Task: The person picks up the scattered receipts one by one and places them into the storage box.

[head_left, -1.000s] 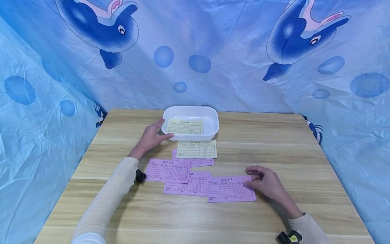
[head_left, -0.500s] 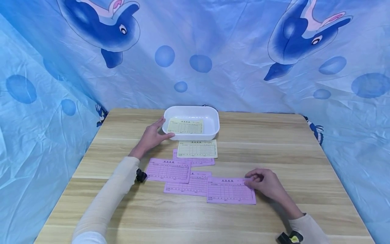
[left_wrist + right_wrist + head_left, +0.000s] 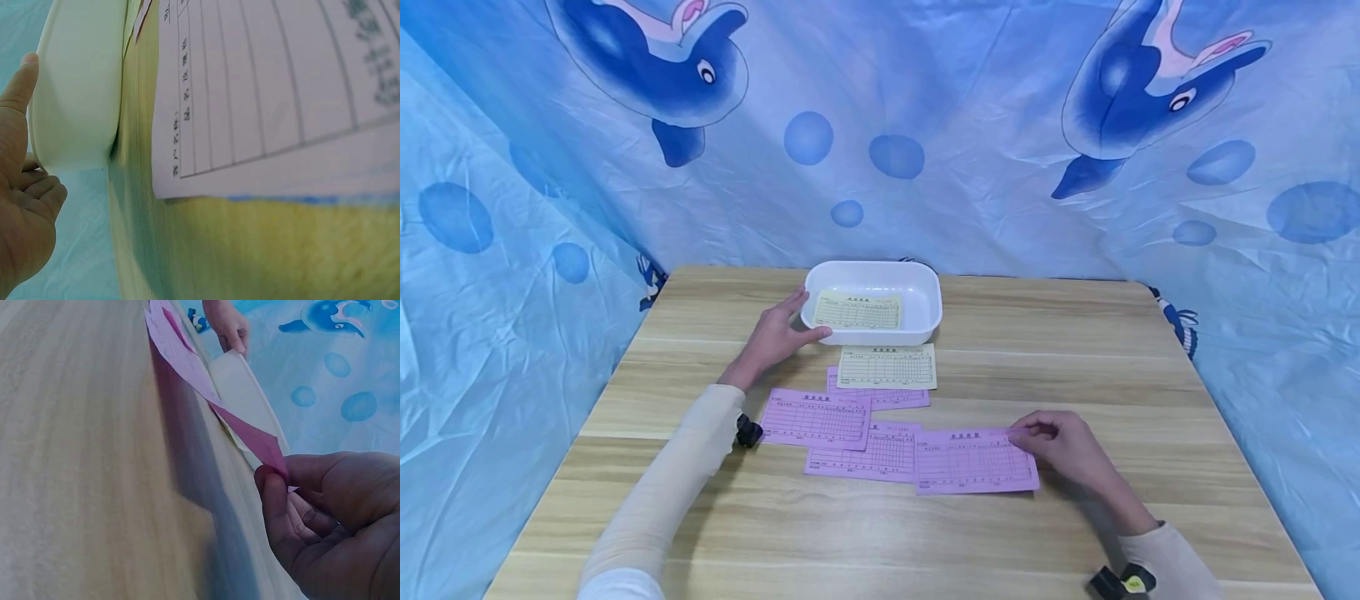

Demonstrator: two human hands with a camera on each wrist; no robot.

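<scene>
Purple slip [image 3: 973, 463], right hand [image 3: 1063, 447] pinching; tray [image 3: 919, 307] beyond

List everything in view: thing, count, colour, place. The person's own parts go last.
backdrop: one, light blue, behind and both sides
printed dolphins: two, mostly blue, backdrop's upper left and right
printed bubbles: several, blue, across the backdrop
table: one, wood-toned, centre to foreground
tray: one, white, table's far side
slip in the tray: one seen, pale yellow
slip before the tray: one, pale yellow
lying pink slips: three, pink-purple, mid-table
rightmost slip: one, pink-purple, pinched
wrist cameras: two, blackish, at the wrists
sleeves: two, beige, lower left and right
left hand: one, at tray's left end
right hand: one, pinching rightmost slip
</scene>
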